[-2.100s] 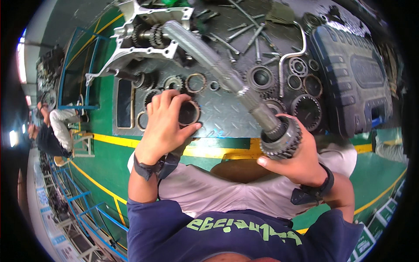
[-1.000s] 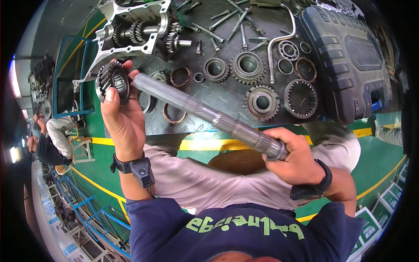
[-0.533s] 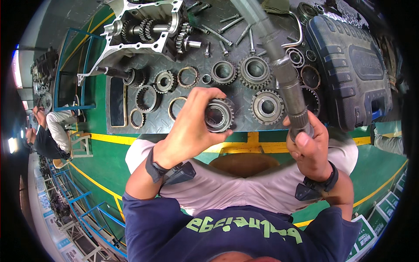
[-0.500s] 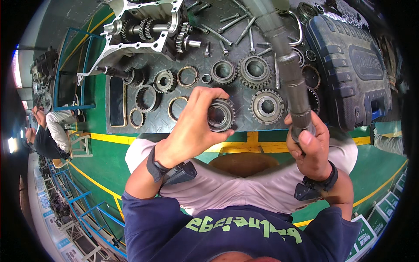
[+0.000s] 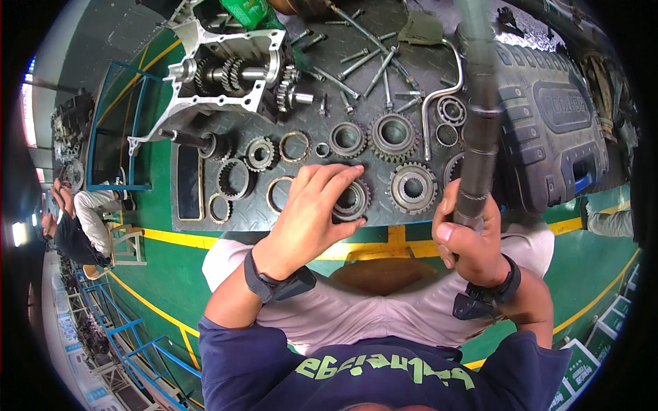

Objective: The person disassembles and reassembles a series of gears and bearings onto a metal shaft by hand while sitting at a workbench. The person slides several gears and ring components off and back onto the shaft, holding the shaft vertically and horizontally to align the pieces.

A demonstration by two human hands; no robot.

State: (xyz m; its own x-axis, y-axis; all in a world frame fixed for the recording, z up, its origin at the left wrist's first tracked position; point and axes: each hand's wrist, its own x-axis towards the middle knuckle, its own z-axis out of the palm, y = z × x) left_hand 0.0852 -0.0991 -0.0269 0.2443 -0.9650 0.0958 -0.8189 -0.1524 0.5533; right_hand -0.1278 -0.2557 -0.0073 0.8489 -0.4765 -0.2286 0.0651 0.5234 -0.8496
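Observation:
My left hand (image 5: 308,216) curls around a toothed gear ring (image 5: 354,200) at the bench's near edge, thumb on its near side and fingers along its far side. Closed around the lower end of a long, dark, stepped steel shaft (image 5: 478,147), my right hand (image 5: 471,236) holds it upright; its upper end is blurred. Just right of the left hand lies a splined gear (image 5: 412,188). Beyond it are a larger gear (image 5: 393,136) and a smaller one (image 5: 347,140). A brass-coloured ring (image 5: 279,194) is partly hidden by the left hand.
An open gearbox housing (image 5: 240,65) stands at the back left, near loose bolts (image 5: 387,79). A splined shaft (image 5: 199,142), a phone-like flat panel (image 5: 188,188) and rings lie at left. A dark tool case (image 5: 548,123) sits at right. Another person (image 5: 75,219) sits far left.
The view has shifted, showing more of the bench's far side. The shaft in my right hand has swung more upright. The gear under my left hand sits lower and flatter on the bench.

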